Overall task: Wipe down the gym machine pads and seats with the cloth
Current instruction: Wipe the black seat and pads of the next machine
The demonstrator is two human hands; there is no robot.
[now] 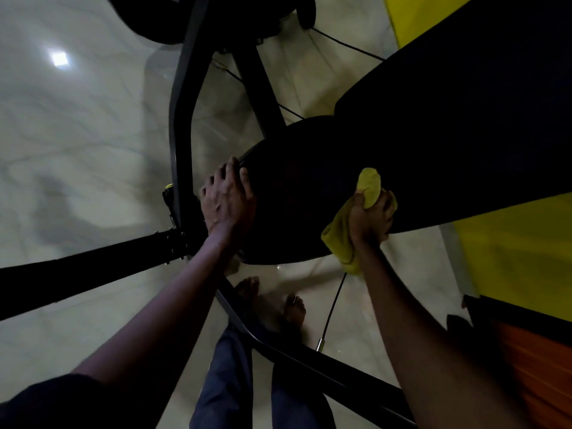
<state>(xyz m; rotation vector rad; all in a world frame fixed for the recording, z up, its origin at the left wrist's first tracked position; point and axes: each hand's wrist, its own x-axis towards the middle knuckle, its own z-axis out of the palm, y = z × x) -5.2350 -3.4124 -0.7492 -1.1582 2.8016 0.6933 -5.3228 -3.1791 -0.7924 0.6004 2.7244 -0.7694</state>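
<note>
Step in hand: wiping the seat (pixel 294 209).

Procedure (my judgement):
- Brace w/ the L hand (pixel 227 198) on the seat's left edge so the pad can't shift.
- Drag the cloth (pixel 370 184) in overlapping passes from right edge to left, firm press, incl. rim.
- Refold to a clean face before the back pad (pixel 448 134).

Grip: the R hand (pixel 370 216) is fisted round the bunched cloth at the seat's right edge, beside the back pad. A loose tail hangs below the wrist. The L hand lies flat, fingers laid out, holding nothing.

Cloth: yellow, soft, crumpled. Seat: black, rounded. Light is dim, so I can't tell wiped from unwiped areas.
</note>
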